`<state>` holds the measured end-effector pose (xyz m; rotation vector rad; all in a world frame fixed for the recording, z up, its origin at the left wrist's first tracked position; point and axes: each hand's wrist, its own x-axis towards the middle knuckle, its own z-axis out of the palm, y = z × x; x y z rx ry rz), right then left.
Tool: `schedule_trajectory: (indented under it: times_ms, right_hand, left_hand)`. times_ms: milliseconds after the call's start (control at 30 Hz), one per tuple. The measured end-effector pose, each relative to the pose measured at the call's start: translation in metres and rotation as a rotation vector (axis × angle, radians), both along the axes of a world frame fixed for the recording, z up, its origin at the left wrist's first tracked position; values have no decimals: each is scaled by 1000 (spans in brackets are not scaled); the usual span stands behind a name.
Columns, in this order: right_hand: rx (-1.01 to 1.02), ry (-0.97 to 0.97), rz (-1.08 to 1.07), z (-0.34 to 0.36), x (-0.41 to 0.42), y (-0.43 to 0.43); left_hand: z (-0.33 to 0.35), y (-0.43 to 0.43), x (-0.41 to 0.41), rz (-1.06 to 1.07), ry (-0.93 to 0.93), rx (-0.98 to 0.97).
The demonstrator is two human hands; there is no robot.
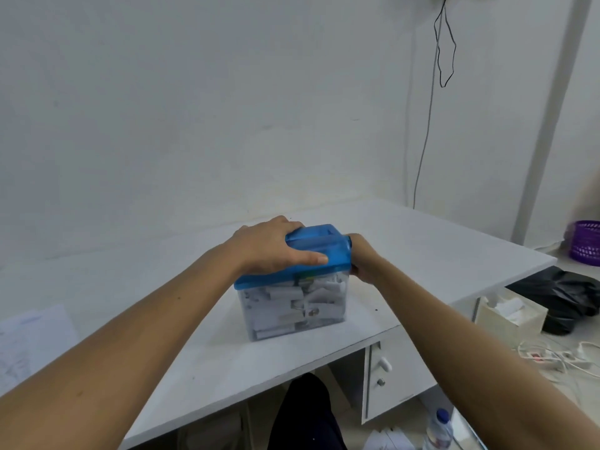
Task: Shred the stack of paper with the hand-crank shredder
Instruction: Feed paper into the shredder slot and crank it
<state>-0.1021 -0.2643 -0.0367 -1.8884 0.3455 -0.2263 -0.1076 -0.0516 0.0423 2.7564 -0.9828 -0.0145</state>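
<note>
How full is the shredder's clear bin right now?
Nearly full: through the wall of the clear bin, white paper strips pile up almost to the blue lid.

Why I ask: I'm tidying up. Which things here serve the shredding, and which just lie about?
Job: shredder, gripped by left hand and right hand; shreds inside it; paper at far left.
Lying about: basket, black bag, box, power strip, bottle.
</note>
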Motion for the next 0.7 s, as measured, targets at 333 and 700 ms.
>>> schedule_trajectory:
  times_ms: [333,700]
  right_hand:
    - [-34,166,57,8,-88,9]
    - [-47,-535,116,176,-108,0]
  left_hand:
    - [1,-2,-1,58,19,20]
    - [0,-3,2,21,31,29]
